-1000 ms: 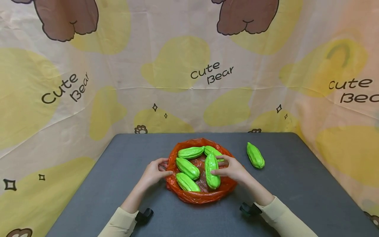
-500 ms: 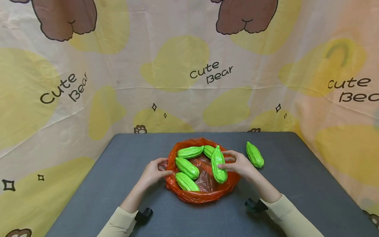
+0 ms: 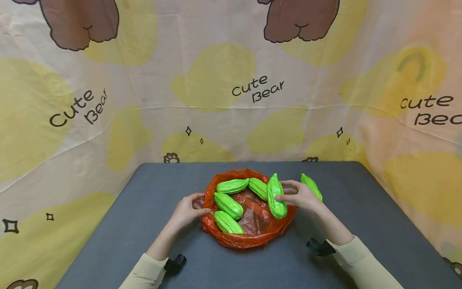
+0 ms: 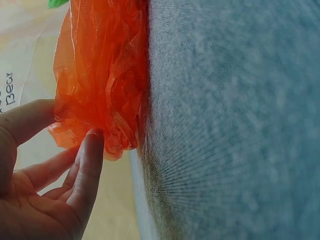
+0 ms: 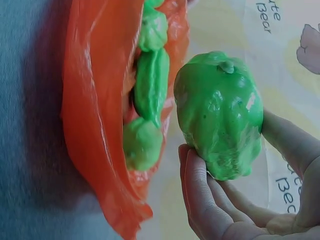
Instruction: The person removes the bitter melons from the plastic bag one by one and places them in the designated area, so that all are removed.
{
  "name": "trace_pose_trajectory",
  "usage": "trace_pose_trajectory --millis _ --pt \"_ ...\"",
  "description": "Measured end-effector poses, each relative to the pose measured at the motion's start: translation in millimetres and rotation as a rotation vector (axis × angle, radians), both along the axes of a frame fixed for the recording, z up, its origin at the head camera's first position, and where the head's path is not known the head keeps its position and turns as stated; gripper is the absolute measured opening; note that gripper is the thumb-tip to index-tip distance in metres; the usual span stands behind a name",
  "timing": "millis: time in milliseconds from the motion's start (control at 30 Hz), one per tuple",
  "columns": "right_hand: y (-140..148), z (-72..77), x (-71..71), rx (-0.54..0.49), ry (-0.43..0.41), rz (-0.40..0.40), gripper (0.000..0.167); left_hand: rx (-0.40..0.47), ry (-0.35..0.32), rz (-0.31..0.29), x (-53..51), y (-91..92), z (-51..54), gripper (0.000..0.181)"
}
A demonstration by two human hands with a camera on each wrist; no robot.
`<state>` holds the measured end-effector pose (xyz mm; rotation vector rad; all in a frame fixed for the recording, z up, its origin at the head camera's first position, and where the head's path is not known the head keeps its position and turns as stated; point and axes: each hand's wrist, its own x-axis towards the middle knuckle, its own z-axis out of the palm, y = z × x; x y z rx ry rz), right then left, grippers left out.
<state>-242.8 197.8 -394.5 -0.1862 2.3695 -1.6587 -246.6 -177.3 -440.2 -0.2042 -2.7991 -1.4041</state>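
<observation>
A red plastic bag [image 3: 249,241] lies opened wide on the table, its rim rolled into a ring. My left hand [image 3: 187,209] pinches the bag's left rim between thumb and fingers, as the left wrist view also shows. Several bright green, ridged bitter melons [image 3: 229,205] rest inside, mostly along the left and far sides. Above the bag's right rim, my right hand [image 3: 301,195] holds another bitter melon [image 3: 276,196] upright between thumb and fingers. The right wrist view shows this bitter melon [image 5: 220,115] end-on, apart from the bag.
One more bitter melon [image 3: 311,185] lies on the grey table [image 3: 361,224] beyond the right hand, partly hidden by it. A patterned cloth [image 3: 216,88] hangs behind the table and down both sides.
My right hand has lifted the bitter melon from within the bag toward the right rim, moving right and slightly away. My left hand has stayed on the left rim.
</observation>
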Motion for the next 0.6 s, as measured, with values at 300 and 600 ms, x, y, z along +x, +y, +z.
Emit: trace_pose_trajectory --millis 300,600 --pt "12.4 6.0 -1.6 0.043 0.013 -0.013 0.076 0.003 -0.007 0.007 0.0 -2.7 -2.8 0.056" --pt "24.9 12.0 -2.9 0.107 0.013 -0.051 0.079 0.001 0.0 0.001 -1.0 -3.1 -2.7 0.056"
